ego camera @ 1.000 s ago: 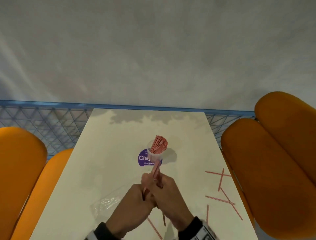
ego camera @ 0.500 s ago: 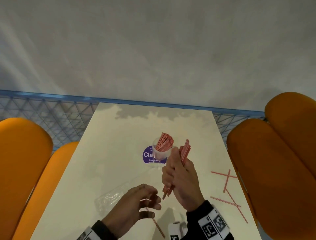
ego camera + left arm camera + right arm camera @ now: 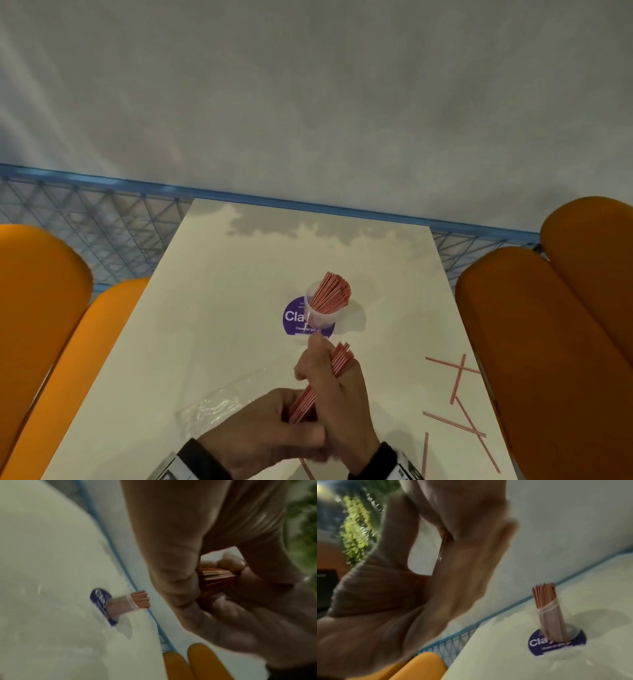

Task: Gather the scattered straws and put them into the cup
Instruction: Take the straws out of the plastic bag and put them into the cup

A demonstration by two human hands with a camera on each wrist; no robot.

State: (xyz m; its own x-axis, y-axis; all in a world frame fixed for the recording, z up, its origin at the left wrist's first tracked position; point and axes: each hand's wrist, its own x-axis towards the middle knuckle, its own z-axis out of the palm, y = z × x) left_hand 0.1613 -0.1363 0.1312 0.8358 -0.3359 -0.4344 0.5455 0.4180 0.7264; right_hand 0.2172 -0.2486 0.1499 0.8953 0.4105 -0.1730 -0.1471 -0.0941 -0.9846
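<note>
Now right hand grip clamped round straw bundle, left hand pinching lower ends to even them; cup upper centre.

I am looking down at a table running away from me. A cup stands on a round sticker at the centre, with straws upright inside it. At six o'clock from the cup, my right hand holds a bundle of straws; my left hand touches it at seven o'clock. Loose straws lie at four o'clock. Chairs flank both sides.
</note>
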